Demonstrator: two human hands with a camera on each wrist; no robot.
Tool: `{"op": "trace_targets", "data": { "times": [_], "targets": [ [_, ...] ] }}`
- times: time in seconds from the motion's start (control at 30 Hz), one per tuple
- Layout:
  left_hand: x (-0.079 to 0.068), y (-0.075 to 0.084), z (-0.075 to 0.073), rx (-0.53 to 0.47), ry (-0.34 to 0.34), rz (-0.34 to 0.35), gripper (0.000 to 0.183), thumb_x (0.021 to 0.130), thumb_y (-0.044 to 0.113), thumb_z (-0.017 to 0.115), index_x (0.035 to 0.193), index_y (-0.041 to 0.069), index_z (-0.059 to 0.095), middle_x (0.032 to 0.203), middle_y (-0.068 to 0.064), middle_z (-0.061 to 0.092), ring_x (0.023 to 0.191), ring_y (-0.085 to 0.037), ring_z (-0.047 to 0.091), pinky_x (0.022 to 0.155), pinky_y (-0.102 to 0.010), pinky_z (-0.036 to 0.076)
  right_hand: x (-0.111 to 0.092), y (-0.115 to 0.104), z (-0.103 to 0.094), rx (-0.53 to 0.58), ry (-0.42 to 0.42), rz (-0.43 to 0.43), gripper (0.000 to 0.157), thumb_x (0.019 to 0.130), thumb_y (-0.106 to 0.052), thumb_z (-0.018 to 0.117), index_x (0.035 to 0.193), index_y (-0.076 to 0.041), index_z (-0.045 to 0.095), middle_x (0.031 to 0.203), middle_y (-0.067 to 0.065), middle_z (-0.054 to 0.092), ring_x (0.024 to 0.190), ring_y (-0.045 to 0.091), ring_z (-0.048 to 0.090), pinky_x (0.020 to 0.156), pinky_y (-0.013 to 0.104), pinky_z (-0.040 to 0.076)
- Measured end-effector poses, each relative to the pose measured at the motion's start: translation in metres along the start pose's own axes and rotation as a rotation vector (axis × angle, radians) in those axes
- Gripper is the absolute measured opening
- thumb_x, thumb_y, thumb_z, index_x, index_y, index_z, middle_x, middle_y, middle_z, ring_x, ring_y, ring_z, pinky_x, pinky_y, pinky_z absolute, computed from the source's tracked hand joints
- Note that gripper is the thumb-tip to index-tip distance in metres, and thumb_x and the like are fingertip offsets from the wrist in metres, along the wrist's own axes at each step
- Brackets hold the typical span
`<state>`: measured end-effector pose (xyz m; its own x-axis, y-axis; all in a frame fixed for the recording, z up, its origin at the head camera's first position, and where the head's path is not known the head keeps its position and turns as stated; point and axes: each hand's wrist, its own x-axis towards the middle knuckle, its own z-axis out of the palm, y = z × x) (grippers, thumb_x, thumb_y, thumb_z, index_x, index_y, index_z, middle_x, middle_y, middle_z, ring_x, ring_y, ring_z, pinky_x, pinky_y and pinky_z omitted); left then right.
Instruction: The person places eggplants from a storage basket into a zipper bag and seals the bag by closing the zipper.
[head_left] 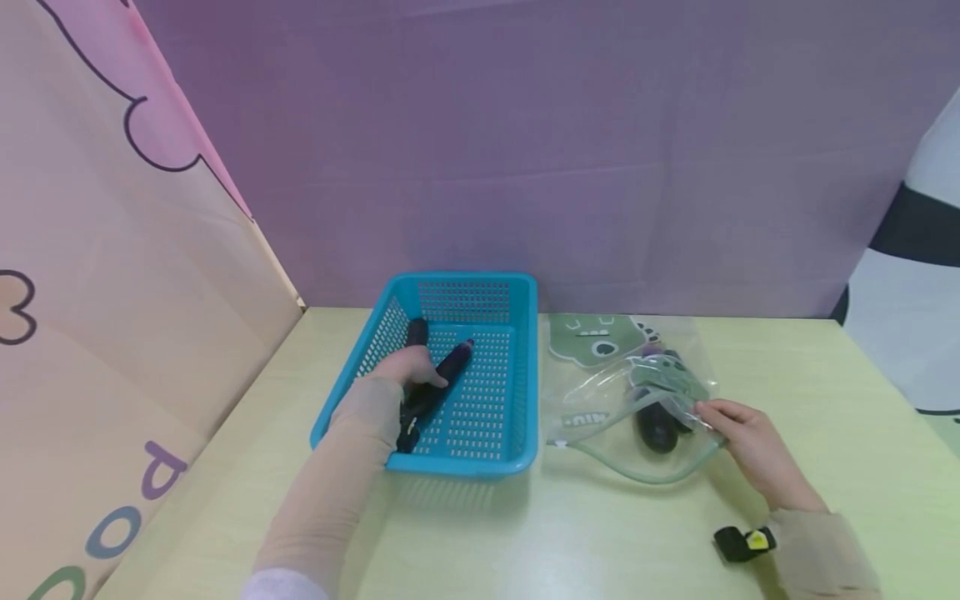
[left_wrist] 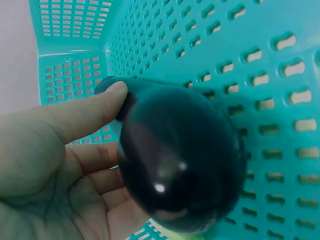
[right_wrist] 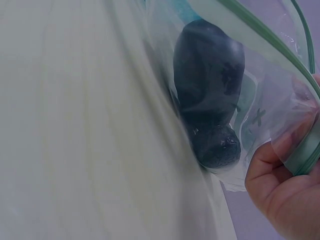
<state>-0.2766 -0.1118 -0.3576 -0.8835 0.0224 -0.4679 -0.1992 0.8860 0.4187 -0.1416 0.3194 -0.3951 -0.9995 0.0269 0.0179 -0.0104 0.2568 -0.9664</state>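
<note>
In the blue plastic basket [head_left: 480, 467] my left hand [head_left: 408, 367] grips a dark, glossy eggplant [head_left: 452, 364]. The left wrist view shows its rounded end close up, thumb [left_wrist: 117, 92] over the narrower part and fingers behind. Another dark eggplant [head_left: 417, 332] lies along the basket's left side, partly covered by the hand. My right hand [head_left: 753, 442] pinches the green zip edge of a clear plastic bag [right_wrist: 280, 120], whose mouth stands wide. Inside the bag lie dark eggplants [head_left: 657, 427], seen through the film in the right wrist view.
The bag rests on the pale table [head_left: 615, 542], close to the basket's right side. A purple cloth wall [head_left: 525, 150] rises behind the table, and a printed cloth [head_left: 112, 275] stands at the left. A black strap device [head_left: 738, 543] is beside the right sleeve.
</note>
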Motion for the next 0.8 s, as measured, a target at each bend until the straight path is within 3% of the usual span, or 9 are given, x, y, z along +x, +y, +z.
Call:
{"op": "trace_targets", "data": {
  "times": [0.3, 0.6, 0.8],
  "targets": [
    [0.0023, 0.0025, 0.003, -0.008, -0.043, -0.009, 0.057, 0.082, 0.027, 0.071, 0.128, 0.002, 0.049, 0.116, -0.016, 0.061, 0.097, -0.028, 0.061, 0.088, -0.043, 0.051, -0.0004, -0.003, 0.0006, 0.049, -0.007, -0.003, 0.027, 0.095, -0.015, 0.052, 0.083, -0.032, 0.069, 0.079, -0.021, 0.061, 0.074, -0.005, 0.052, 0.063, 0.012, 0.044],
    [0.0033, 0.002, 0.0045, 0.022, -0.053, -0.01, 0.061, 0.083, 0.029, 0.069, 0.134, 0.006, 0.045, 0.122, -0.015, 0.058, 0.095, -0.026, 0.06, 0.087, -0.043, 0.052, 0.0, -0.0023, 0.0003, 0.06, -0.006, 0.009, 0.028, 0.095, -0.014, 0.052, 0.083, -0.032, 0.069, 0.079, -0.021, 0.062, 0.074, -0.005, 0.053, 0.064, 0.011, 0.045],
    [0.0037, 0.0027, 0.0043, 0.065, -0.052, 0.009, 0.065, 0.082, 0.029, 0.069, 0.137, 0.006, 0.041, 0.129, -0.015, 0.054, 0.104, -0.029, 0.059, 0.088, -0.043, 0.051, 0.0003, -0.0018, -0.0003, 0.035, -0.011, 0.018, 0.028, 0.095, -0.015, 0.051, 0.083, -0.033, 0.069, 0.079, -0.021, 0.061, 0.075, -0.005, 0.052, 0.065, 0.011, 0.044]
  ]
}}
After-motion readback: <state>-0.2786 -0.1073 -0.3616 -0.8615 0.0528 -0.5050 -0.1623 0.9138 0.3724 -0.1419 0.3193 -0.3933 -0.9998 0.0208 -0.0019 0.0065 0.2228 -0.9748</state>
